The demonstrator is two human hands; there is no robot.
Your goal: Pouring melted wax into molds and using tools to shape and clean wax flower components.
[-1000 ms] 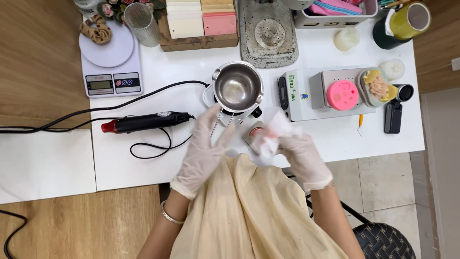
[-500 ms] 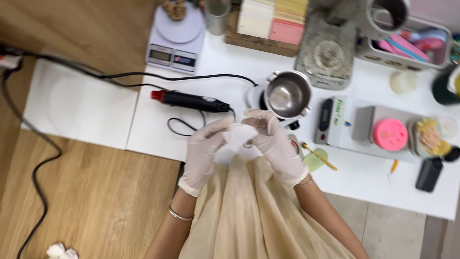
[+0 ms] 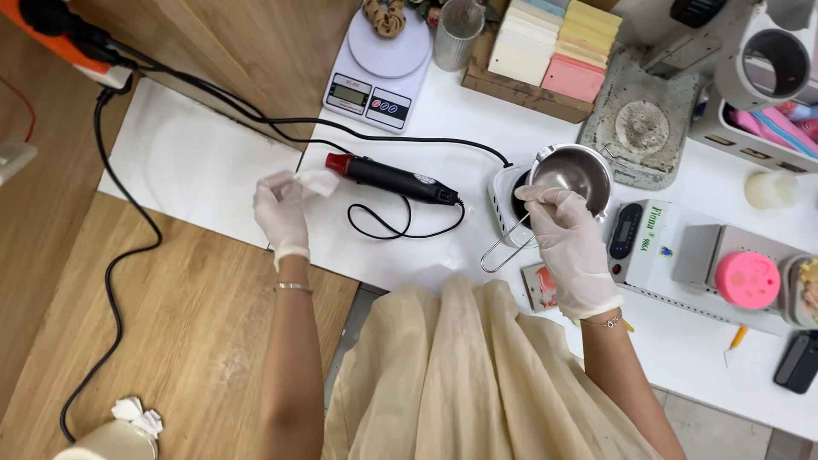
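White tissue [image 3: 313, 181], crumpled and small, has moved out to the left edge of the white table [image 3: 443, 247]; half a second ago both gloved hands worked it together near the body. Now the left hand [image 3: 281, 213] pinches it alone, near the heat gun [image 3: 390, 178], while the right hand [image 3: 569, 238] closes on the steel pot [image 3: 569, 173] rim, so wiping looks finished.

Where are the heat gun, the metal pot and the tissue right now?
heat gun [image 3: 392, 179], head view, middle of black body.
metal pot [image 3: 573, 170], head view, inner wall.
tissue [image 3: 317, 181], head view, white wad at left hand's fingertips.
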